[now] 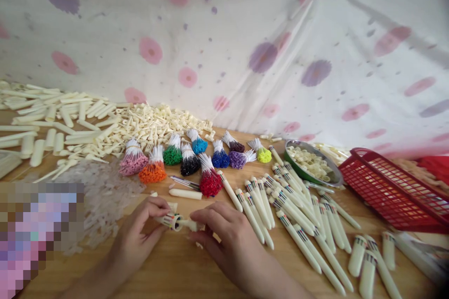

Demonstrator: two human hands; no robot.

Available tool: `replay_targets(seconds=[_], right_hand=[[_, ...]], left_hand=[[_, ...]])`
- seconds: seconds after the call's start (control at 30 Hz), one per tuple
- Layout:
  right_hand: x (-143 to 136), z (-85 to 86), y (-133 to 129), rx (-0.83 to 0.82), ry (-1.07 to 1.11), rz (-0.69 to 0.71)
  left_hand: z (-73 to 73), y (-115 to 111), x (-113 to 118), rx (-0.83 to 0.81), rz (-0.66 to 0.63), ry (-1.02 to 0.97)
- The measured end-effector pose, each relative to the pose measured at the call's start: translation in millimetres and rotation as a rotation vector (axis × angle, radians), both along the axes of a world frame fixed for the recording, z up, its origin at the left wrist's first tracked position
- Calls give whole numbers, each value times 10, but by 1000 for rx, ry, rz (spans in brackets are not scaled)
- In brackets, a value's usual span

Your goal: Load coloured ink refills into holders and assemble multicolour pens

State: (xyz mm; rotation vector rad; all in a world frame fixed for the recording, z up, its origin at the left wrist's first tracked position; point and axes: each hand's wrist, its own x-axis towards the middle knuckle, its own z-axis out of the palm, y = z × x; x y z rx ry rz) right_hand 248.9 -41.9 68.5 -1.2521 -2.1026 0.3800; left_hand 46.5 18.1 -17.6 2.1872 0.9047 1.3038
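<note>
My left hand (143, 226) pinches a short cream pen barrel (170, 221) with coloured sliders, its open end facing right. In the fingers of my right hand (224, 229) is a small cream plastic part (196, 225), its thin end pointing at the barrel's opening. Whether the two parts touch, I cannot tell. Just beyond my hands lie a cream pen tube (185, 194) and a few loose refills (184, 182). Behind these stand bundles of refills with coloured ends, among them a red bundle (210, 177) and an orange bundle (152, 166).
Many multicolour pens (298, 205) lie on the wooden table to the right. Behind them sit a metal bowl (336, 175) of cream rings and a red basket (396, 191). Cream parts (154, 124) are heaped at the back left, clear plastic pieces (108, 196) nearer. A patterned sheet (224, 46) hangs behind.
</note>
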Motion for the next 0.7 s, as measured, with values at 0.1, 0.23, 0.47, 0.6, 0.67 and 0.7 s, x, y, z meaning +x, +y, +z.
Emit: replay_targets(seconds=[0.1, 0.23, 0.47, 0.6, 0.67, 0.7], right_hand=[[-23, -48, 9, -40, -5, -6], [-26, -133, 48, -120, 44, -48], [-41, -215, 145, 76, -33, -32], [-96, -325, 170, 117, -54, -154], [-119, -385, 178, 71, -27, -181], [-129, -413, 181, 32, 2, -193]], left_hand=[[22, -18, 10, 28, 9, 43], [80, -38, 16, 104, 30, 95], [114, -63, 5, 239, 14, 208], [131, -112, 47, 217, -31, 302], [150, -143, 76, 227, -18, 332], [161, -158, 89, 246, 2, 342]])
